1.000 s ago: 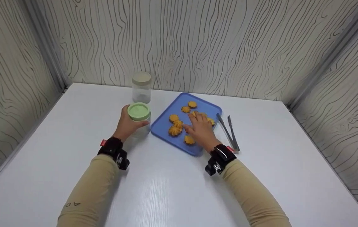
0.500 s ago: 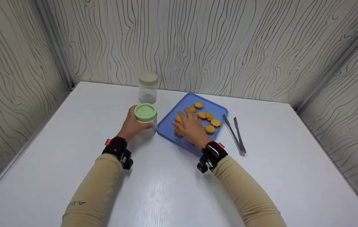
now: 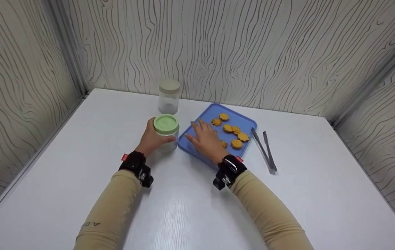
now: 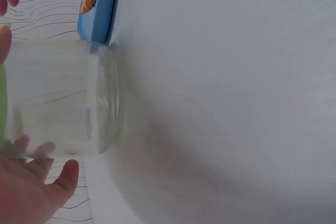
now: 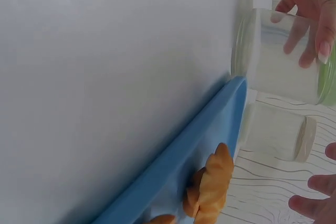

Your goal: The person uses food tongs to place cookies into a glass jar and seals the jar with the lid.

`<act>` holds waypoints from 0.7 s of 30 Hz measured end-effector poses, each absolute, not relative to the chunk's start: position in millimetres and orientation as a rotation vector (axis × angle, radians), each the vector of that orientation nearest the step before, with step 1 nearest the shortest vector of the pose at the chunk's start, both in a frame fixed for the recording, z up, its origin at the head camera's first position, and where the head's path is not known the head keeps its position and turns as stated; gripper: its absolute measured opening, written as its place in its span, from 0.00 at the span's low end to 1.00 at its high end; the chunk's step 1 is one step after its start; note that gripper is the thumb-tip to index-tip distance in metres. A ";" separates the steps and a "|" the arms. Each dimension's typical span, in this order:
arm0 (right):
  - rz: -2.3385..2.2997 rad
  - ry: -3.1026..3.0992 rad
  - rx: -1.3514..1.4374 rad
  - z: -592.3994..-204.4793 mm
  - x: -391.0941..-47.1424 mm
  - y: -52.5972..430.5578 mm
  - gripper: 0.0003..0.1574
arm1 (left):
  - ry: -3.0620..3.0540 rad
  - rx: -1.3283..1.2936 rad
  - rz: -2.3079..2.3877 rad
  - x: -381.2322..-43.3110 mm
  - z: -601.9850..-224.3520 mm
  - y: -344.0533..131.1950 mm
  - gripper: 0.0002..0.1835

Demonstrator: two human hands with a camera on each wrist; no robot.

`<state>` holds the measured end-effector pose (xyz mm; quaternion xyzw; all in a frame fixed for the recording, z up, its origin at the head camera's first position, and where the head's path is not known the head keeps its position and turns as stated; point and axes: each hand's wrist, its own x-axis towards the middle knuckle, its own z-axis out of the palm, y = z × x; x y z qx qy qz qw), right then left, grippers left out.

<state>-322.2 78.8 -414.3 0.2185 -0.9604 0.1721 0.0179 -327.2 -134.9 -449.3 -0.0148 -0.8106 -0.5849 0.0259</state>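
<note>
My left hand (image 3: 150,140) holds a clear jar (image 3: 166,145) with a light green lid (image 3: 166,124); its thumb lies across the front and its fingers wrap the far side. In the left wrist view the jar (image 4: 58,93) looks see-through with nothing inside. Fingers spread, my right hand (image 3: 208,142) hovers over the left part of a blue tray (image 3: 239,116) and hides some of the cookies under it. Golden flower-shaped cookies (image 3: 236,143) lie on the tray. The right wrist view shows a cookie stack (image 5: 212,182) near the tray's rim, and right fingertips (image 5: 315,203) holding nothing.
A second clear jar (image 3: 169,102) with a beige lid stands behind the green-lidded one, close to the patterned back wall (image 3: 197,45). Metal tongs (image 3: 270,159) lie spread to the right of the tray on the white table (image 3: 308,187).
My right hand has moved left across the tray toward the green-lidded jar, uncovering cookies on the right. My left hand keeps its hold on the jar. The head view has shifted slightly.
</note>
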 end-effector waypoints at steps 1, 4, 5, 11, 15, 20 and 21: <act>0.534 -2.983 0.685 -414.2 -322.8 76.7 0.41 | -2.514 -0.040 -1.803 -327.2 -449.3 -134.6 0.58; 0.536 -2.981 0.705 -414.5 -325.4 71.3 0.41 | -2.540 -0.015 -1.793 -326.5 -448.9 -134.2 0.58; 0.538 -2.978 0.711 -414.7 -326.1 69.8 0.41 | -2.545 -0.008 -1.789 -326.4 -448.9 -134.2 0.58; 0.516 -2.959 0.725 -414.9 -327.5 63.9 0.41 | -2.573 0.015 -1.759 -327.0 -448.3 -134.4 0.59; 0.499 -2.956 0.723 -412.8 -326.9 58.6 0.41 | -2.583 0.005 -1.739 -327.7 -448.6 -134.9 0.59; 0.519 -2.945 0.733 -412.2 -327.7 49.0 0.41 | -2.588 -0.005 -1.703 -327.9 -449.8 -135.8 0.60; 0.522 -2.938 0.740 -412.9 -327.9 47.2 0.42 | -2.589 -0.010 -1.690 -328.2 -450.5 -136.2 0.59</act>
